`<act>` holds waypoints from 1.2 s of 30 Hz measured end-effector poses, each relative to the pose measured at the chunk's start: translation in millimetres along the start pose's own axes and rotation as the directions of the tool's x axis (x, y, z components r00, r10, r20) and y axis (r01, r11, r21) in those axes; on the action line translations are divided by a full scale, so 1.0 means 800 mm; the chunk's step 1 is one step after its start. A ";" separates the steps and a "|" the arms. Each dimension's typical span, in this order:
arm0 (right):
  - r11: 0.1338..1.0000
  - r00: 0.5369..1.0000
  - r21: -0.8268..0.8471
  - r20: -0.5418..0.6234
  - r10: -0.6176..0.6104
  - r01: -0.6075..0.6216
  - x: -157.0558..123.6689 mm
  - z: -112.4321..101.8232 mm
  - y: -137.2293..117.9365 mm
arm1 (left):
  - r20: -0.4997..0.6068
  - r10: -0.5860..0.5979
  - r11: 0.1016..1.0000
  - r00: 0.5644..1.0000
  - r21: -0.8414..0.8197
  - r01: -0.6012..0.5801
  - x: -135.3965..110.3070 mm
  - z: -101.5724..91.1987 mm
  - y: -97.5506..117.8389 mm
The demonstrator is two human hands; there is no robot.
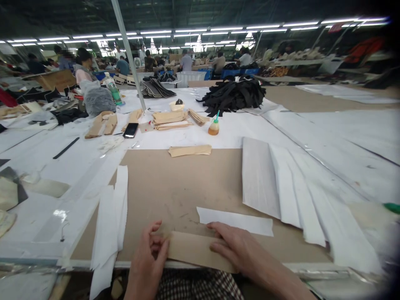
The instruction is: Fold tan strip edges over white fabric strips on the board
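Observation:
A tan strip (pixel 196 249) of card or leather-like material lies at the front edge of the brown board (pixel 184 183). My left hand (pixel 150 254) pinches its left end between thumb and fingers. My right hand (pixel 237 250) grips the right part, with the thumb on its face and the index finger stretched past its far edge. Just beyond my right hand lies a single white strip (pixel 237 221). To the left rests a small stack of white strips (pixel 108 225), hanging over the front edge. Fanned white sheets (pixel 290 191) cover the right side of the board.
Short tan strips (pixel 190 150) lie at the board's far edge. Behind them are a glue bottle (pixel 214 126), a phone (pixel 130 130), stacked tan pieces (pixel 170 118) and a black heap (pixel 234 95). A metal pole (pixel 128 50) rises at the back. Several people work farther off.

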State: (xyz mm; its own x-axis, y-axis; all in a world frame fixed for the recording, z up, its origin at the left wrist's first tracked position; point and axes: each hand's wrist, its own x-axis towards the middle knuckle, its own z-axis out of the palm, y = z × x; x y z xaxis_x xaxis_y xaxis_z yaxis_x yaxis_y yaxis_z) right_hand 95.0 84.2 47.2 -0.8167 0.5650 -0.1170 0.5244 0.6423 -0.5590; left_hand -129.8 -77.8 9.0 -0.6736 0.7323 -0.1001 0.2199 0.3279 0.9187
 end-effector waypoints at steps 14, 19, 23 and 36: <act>0.876 0.825 -0.473 -0.456 -0.335 0.094 -0.039 0.099 -0.022 | -0.054 0.304 0.902 0.951 0.337 -0.269 -0.001 -0.003 -0.042; 0.924 0.801 -0.376 -0.533 -0.274 0.065 -0.029 0.148 -0.032 | -0.065 0.005 0.998 0.998 0.062 -0.001 0.008 -0.027 -0.026; 0.924 0.819 -0.376 -0.506 -0.269 0.071 -0.029 0.145 -0.030 | -0.094 -0.171 0.950 0.981 -0.280 0.138 0.027 -0.055 -0.015; 0.935 0.741 -0.341 -0.603 -0.297 0.097 -0.035 0.136 -0.034 | 0.579 0.222 0.643 0.785 0.518 -0.564 0.080 0.109 0.116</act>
State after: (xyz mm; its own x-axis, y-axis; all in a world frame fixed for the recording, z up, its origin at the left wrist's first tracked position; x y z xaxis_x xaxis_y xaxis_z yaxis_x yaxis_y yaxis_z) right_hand 77.6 -5.2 -23.7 -0.6155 0.5400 0.5740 0.4928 0.8321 -0.2543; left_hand -91.4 51.6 54.8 -0.0712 0.9928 -0.0960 0.8867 0.1070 0.4497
